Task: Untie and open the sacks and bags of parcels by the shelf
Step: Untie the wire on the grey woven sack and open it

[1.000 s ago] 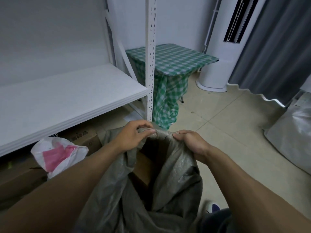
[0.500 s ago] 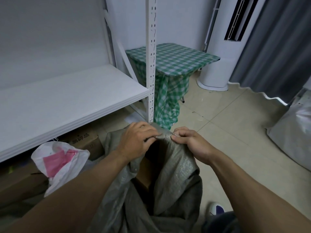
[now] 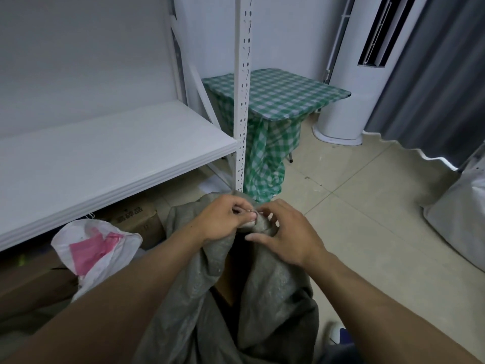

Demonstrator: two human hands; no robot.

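A grey woven sack (image 3: 265,292) stands on the floor right below me, beside the white shelf (image 3: 105,153). Its mouth gapes a little and a brown cardboard parcel (image 3: 227,287) shows inside. My left hand (image 3: 223,222) pinches the bunched far rim of the sack, with a thin tie or thread at the fingertips. My right hand (image 3: 286,232) rests on the same rim just to the right, fingers partly spread, thumb on the fabric. A white bag with pink contents (image 3: 97,248) lies to the left under the shelf.
Cardboard boxes (image 3: 133,218) sit under the shelf. A small table with a green checked cloth (image 3: 278,98) stands behind the shelf post (image 3: 242,95). A white standing air conditioner (image 3: 351,74), a grey curtain and another pale sack (image 3: 462,219) are on the right.
My hands have drawn together at the far rim of the grey sack, closing the gap between them. The left fingers now pinch at the bunched edge; the right hand's fingers have loosened.
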